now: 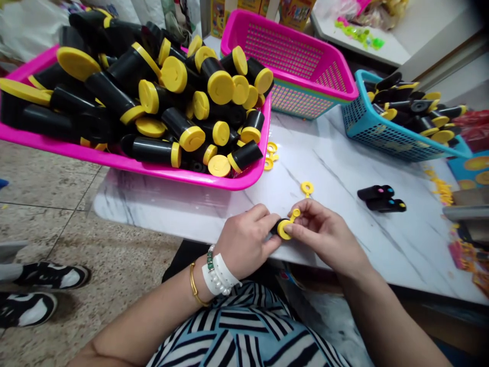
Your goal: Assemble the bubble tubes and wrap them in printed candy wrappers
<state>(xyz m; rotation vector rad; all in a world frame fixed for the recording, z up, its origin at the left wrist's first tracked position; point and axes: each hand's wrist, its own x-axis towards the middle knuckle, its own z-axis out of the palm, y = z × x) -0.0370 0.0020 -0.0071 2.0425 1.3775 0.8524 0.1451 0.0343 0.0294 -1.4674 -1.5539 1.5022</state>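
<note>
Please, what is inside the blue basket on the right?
Black tubes with yellow caps are piled in the blue basket; they cover its bottom, which cannot be seen.

The left hand [244,238] hides most of the black piece [274,228], and the yellow cap [284,231] covers its near end. Part of the cap's edge lies under the thumb of the right hand [328,235]. The left picture edge cuts off the large pink basket [214,179] and the black-and-white shoes [53,276]; the lower layers of the basket's pile are buried. The boxes [296,12] run out of the top, their print too blurred to read. The red bag [473,127] is blurred and cut off at the right.
</note>
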